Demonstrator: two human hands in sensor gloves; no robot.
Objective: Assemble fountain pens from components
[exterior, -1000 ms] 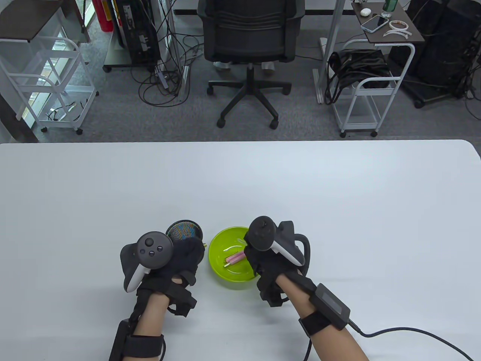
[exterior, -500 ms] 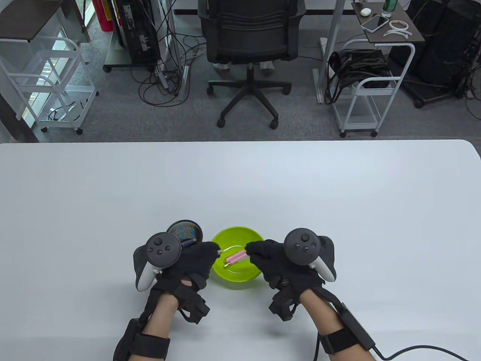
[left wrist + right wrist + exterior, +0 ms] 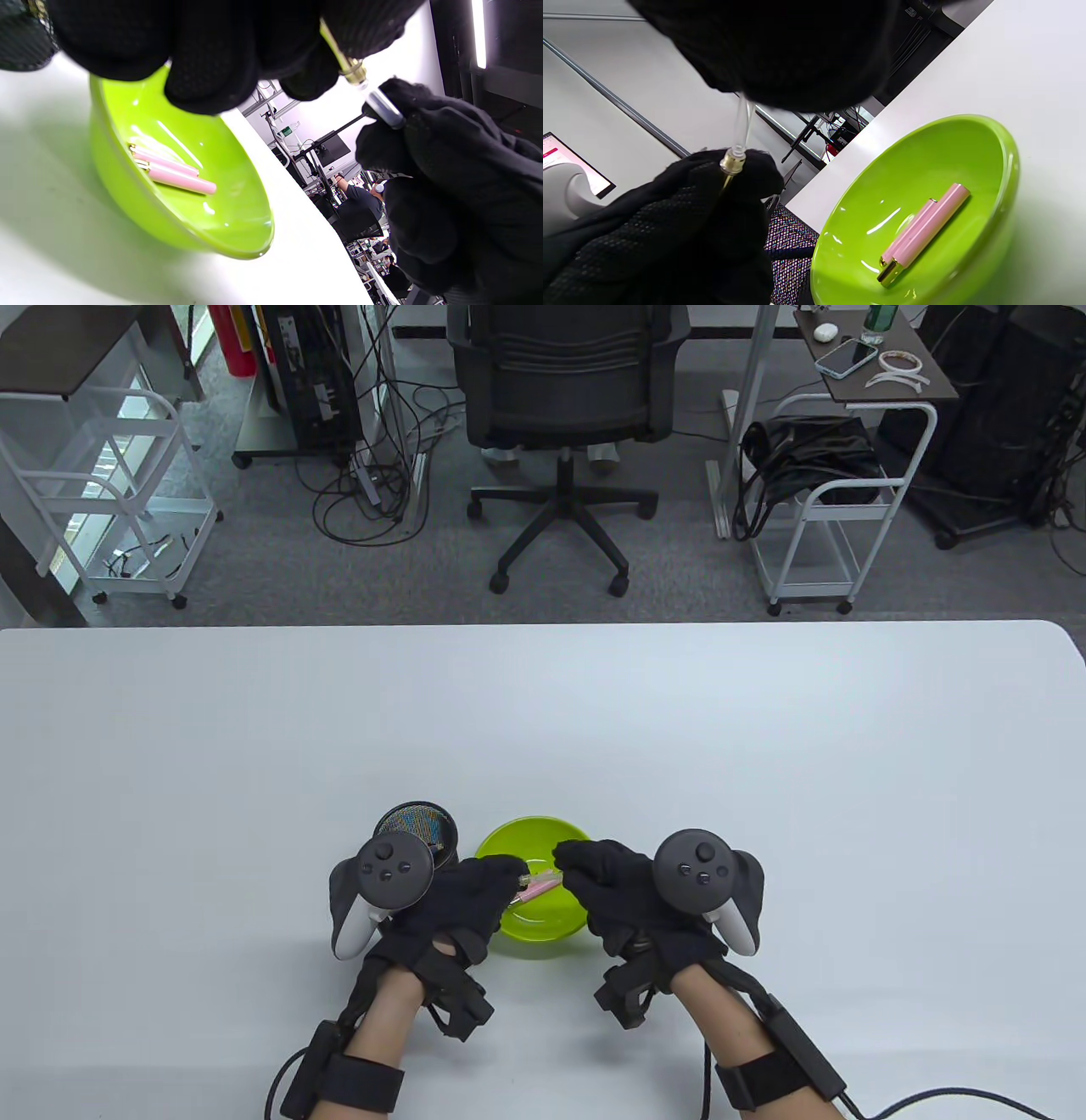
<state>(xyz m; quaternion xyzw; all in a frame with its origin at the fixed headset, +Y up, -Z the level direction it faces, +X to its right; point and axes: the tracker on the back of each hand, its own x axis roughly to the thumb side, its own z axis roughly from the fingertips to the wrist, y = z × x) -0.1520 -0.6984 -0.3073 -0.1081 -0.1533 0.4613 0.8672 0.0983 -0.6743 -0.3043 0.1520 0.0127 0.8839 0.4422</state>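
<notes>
A: What are we holding?

B: Our left hand [image 3: 462, 899] pinches a pen part with a gold tip [image 3: 732, 163]; our right hand [image 3: 615, 882] grips a clear tube [image 3: 742, 123] meeting that tip.

A: And where?

B: Above the green bowl [image 3: 543, 929], where two pink pen pieces [image 3: 925, 231] lie.

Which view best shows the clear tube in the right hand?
Right wrist view: the clear tube runs from the right hand to the gold collar. Left wrist view shows only its end. Table view: hidden between the hands.
</notes>
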